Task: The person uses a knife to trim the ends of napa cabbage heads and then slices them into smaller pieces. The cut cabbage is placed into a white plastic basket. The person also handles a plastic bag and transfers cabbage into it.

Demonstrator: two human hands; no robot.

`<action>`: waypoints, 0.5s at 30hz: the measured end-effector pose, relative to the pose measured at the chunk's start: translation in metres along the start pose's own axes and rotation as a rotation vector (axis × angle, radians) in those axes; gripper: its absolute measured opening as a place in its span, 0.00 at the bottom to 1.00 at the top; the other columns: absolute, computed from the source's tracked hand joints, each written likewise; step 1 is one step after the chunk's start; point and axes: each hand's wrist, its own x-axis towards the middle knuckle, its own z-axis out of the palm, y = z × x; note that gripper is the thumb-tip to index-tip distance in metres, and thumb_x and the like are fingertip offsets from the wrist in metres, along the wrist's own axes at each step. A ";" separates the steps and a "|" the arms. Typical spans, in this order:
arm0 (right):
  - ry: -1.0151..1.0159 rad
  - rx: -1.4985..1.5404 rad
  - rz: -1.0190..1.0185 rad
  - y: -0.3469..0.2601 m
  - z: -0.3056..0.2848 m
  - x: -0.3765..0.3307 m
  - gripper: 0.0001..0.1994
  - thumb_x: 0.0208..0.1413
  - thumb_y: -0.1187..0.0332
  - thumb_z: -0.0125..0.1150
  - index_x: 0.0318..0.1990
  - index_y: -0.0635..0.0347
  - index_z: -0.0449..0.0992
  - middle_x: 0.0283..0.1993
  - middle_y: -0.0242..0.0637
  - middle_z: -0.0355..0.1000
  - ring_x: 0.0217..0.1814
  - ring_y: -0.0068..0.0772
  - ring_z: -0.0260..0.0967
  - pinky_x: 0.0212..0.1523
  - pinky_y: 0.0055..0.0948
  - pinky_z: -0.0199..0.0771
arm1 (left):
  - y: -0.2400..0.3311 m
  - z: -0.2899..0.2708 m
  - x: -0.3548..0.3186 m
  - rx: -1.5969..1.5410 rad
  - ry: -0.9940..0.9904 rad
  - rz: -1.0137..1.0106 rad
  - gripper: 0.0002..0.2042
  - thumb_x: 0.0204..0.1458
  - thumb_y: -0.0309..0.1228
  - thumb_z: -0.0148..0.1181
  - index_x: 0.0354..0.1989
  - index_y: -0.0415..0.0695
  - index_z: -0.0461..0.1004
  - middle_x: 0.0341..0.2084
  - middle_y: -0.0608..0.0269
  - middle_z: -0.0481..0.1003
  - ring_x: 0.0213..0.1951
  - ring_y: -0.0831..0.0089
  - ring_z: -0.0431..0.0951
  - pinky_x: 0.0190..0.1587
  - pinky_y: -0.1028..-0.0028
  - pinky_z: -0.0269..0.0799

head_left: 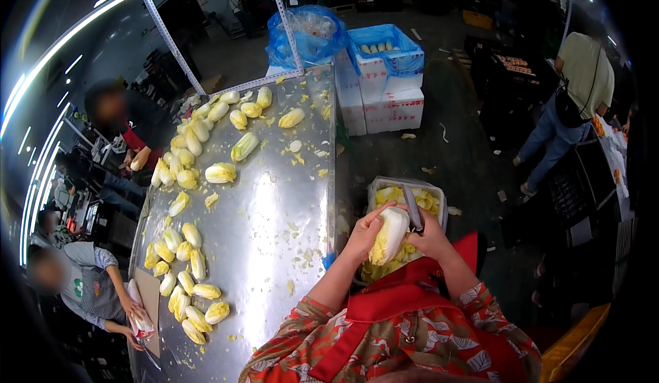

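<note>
I see my left hand (362, 233) grasping a pale yellow-white napa cabbage (388, 235) over the leaf-filled crate (439, 204) at five o'clock; my right hand (432, 235) is clenched round a knife (412, 209) against it.

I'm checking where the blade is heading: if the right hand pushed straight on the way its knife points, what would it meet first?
Probably the crate of cabbage trimmings past the cabbage: the right hand points its knife up and away. Depth is unclear.

cabbage (389, 235): pale yellow-white, upright, held above bin | knife (412, 209): blade against cabbage top
</note>
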 end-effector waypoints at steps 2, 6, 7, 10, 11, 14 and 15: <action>0.015 -0.013 0.007 -0.006 0.003 -0.002 0.29 0.41 0.74 0.56 0.56 0.65 0.62 0.51 0.38 0.66 0.52 0.28 0.64 0.54 0.26 0.63 | 0.001 0.000 -0.001 -0.043 0.014 -0.011 0.25 0.59 0.42 0.47 0.59 0.36 0.59 0.52 0.60 0.69 0.49 0.72 0.71 0.53 0.73 0.67; 0.031 -0.038 0.056 -0.011 0.007 -0.003 0.27 0.41 0.75 0.55 0.54 0.65 0.64 0.49 0.38 0.68 0.52 0.28 0.65 0.53 0.26 0.63 | 0.001 0.003 -0.004 0.041 0.035 0.002 0.20 0.60 0.35 0.44 0.58 0.38 0.63 0.48 0.62 0.71 0.46 0.77 0.72 0.49 0.76 0.68; 0.053 -0.034 0.002 -0.005 0.008 -0.002 0.26 0.41 0.75 0.55 0.54 0.65 0.64 0.48 0.39 0.69 0.51 0.28 0.65 0.53 0.26 0.64 | -0.003 -0.001 -0.003 0.089 0.029 -0.008 0.22 0.60 0.38 0.45 0.58 0.37 0.62 0.49 0.61 0.70 0.48 0.75 0.71 0.51 0.74 0.67; 0.130 -0.040 -0.063 0.023 0.009 -0.007 0.25 0.42 0.75 0.54 0.53 0.65 0.65 0.46 0.39 0.70 0.50 0.29 0.67 0.51 0.27 0.65 | -0.017 -0.009 -0.001 0.195 0.062 -0.050 0.25 0.59 0.43 0.46 0.58 0.36 0.61 0.50 0.60 0.70 0.49 0.73 0.71 0.52 0.73 0.67; 0.157 -0.055 -0.035 0.022 0.008 -0.003 0.25 0.42 0.74 0.54 0.53 0.64 0.66 0.45 0.40 0.71 0.49 0.29 0.67 0.51 0.27 0.65 | -0.019 -0.012 0.004 0.139 0.036 -0.026 0.26 0.58 0.46 0.47 0.57 0.37 0.62 0.50 0.59 0.71 0.48 0.73 0.71 0.52 0.74 0.67; 0.196 -0.113 -0.067 0.027 0.006 -0.002 0.24 0.43 0.73 0.53 0.52 0.63 0.66 0.46 0.40 0.71 0.48 0.30 0.68 0.51 0.28 0.65 | -0.022 -0.010 0.006 0.214 0.143 -0.045 0.30 0.56 0.53 0.47 0.56 0.39 0.64 0.47 0.61 0.72 0.46 0.74 0.72 0.50 0.73 0.68; 0.199 -0.078 -0.042 0.027 0.007 -0.002 0.24 0.43 0.73 0.53 0.52 0.63 0.66 0.46 0.41 0.71 0.48 0.30 0.68 0.51 0.28 0.66 | -0.014 -0.006 0.004 0.258 0.108 -0.033 0.30 0.55 0.52 0.48 0.56 0.38 0.64 0.47 0.61 0.72 0.46 0.73 0.72 0.49 0.73 0.69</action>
